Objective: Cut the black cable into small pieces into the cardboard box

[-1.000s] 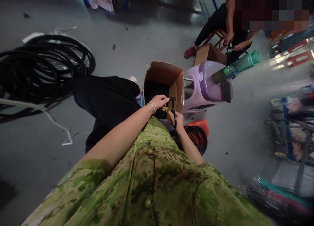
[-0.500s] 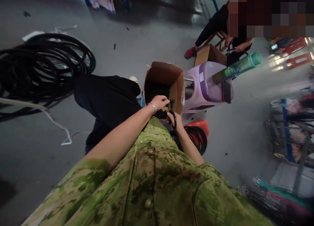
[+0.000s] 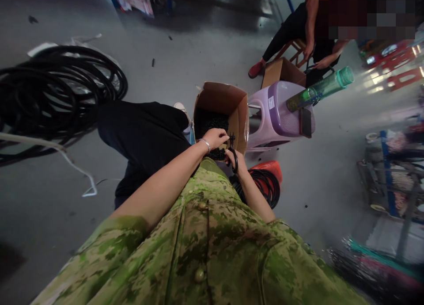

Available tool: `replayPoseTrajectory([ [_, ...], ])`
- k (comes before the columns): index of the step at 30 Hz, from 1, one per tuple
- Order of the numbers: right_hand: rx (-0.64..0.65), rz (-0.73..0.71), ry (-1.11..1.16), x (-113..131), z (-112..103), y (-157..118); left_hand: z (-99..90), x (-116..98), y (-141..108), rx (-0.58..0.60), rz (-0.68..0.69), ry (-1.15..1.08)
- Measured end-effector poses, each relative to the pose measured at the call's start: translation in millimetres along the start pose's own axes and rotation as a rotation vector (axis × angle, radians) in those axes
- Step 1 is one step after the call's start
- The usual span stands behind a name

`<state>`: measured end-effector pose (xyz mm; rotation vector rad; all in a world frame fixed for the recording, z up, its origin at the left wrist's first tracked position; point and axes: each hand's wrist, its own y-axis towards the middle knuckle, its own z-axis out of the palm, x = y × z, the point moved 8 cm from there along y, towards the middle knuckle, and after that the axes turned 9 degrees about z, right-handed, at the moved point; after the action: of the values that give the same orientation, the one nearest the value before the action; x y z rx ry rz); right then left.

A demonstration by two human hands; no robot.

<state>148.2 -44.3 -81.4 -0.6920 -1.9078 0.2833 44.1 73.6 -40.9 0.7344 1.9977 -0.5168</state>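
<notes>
Over the open cardboard box (image 3: 239, 102), my left hand (image 3: 214, 138) is closed in a pinch. A small black piece (image 3: 232, 137) is at its fingertips, too small to make out clearly. Black-handled scissors (image 3: 235, 162) are gripped in my right hand (image 3: 241, 163), close to my body, with the handle loop showing. Their blades point away from me, towards the black piece at my left fingertips. Many small black pieces (image 3: 213, 120) lie inside the box beneath my hands.
Right of the box stands a purple stool (image 3: 286, 119) bearing a green bottle (image 3: 326, 89) and a dark phone (image 3: 305, 123). Black tubing coils (image 3: 82, 75) lie left; another coil (image 3: 270, 188) rests by a red bag (image 3: 273, 167). A seated co-worker (image 3: 294, 26) works beyond another box (image 3: 281, 73).
My hands stay almost in place over the box. The scissor tips by the black piece look slightly more spread. The co-worker's arms have shifted a little.
</notes>
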Motion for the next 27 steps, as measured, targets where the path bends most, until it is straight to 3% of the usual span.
replayPoseTrajectory([
  [11,-0.028,0.054,0.031,-10,14,0,-4.4,14,0,-0.030,-0.089,0.109],
  [27,-0.130,0.014,-0.046,-17,17,5,-4.3,12,0,-0.021,-0.127,0.027],
])
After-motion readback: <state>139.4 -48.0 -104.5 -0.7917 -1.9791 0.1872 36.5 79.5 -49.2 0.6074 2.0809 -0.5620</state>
